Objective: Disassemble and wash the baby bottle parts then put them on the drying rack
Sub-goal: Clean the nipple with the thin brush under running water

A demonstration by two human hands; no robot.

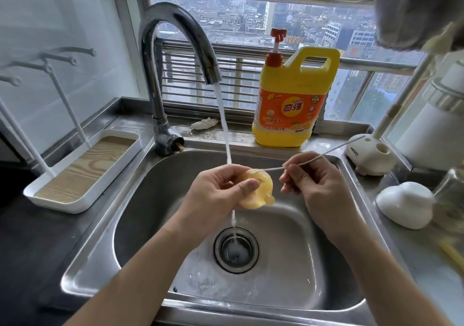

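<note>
A stainless steel sink (288, 270) sits below a window looking out over a grey city. The faucet (175, 36) is running, and its stream (223, 124) falls onto your hands and on down to the drain.

Your left hand (213, 200) holds the yellowish silicone nipple (256, 195) over the middle of the basin, right in the water. The fingers are curled round it and the thumb presses on its flange. Your right hand (316, 190) pinches a thin white rod (336, 147) between thumb and fingertips. The rod's near end meets the nipple's top edge; whether it goes inside is hard to tell.

This looks like the cleaning of 1 small part, with the wash still under way. To do it well, keep the nipple's opening turned toward the stream so the water flushes through it. Work the rod gently, since thin silicone may tear. Hold the nipple firmly, as it is wet and likely slippery.

The drying rack (120, 133), a white tray with upright pegs, stands on the counter to your left. A yellow detergent bottle (293, 99) stands on the ledge behind the sink.
</note>
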